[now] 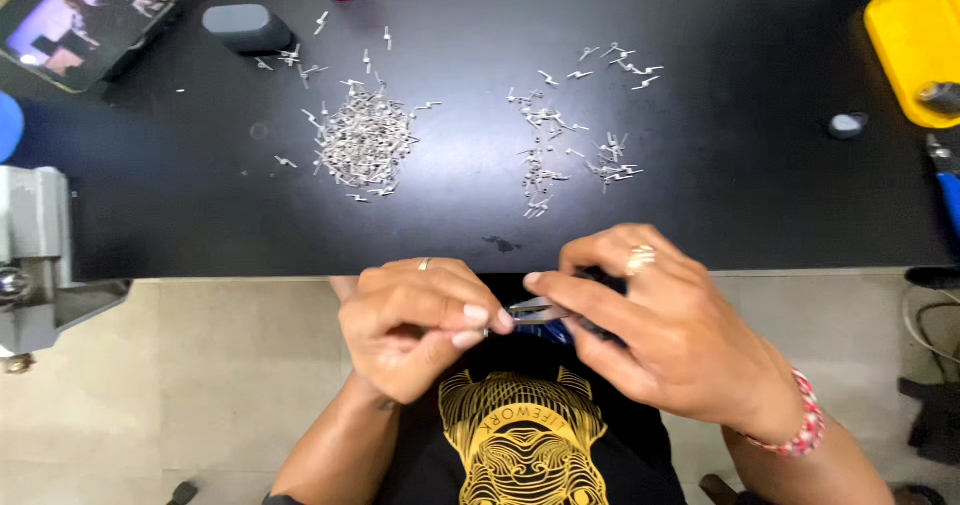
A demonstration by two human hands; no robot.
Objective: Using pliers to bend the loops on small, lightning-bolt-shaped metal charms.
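Observation:
My left hand (pixel 415 320) pinches a tiny metal piece (pixel 490 331) between thumb and forefinger, just below the front edge of the black table (pixel 200 205). My right hand (pixel 650 330) grips small pliers (pixel 535 311) whose metal jaws point left and meet the piece at my left fingertips. The pliers' handles are mostly hidden inside my right palm. Both hands hover over my lap, close together. A dense pile of small metal pieces (pixel 365 143) lies on the table ahead of my left hand, and a looser scatter of metal pieces (pixel 570 130) lies ahead of my right.
A phone (pixel 90 15) with a lit screen leans at the far left corner, beside a dark grey oval case (pixel 247 27). A yellow tray (pixel 915 45) sits far right, a blue-handled tool (pixel 945 180) below it. A grey metal vise (pixel 35 260) is clamped at the left edge.

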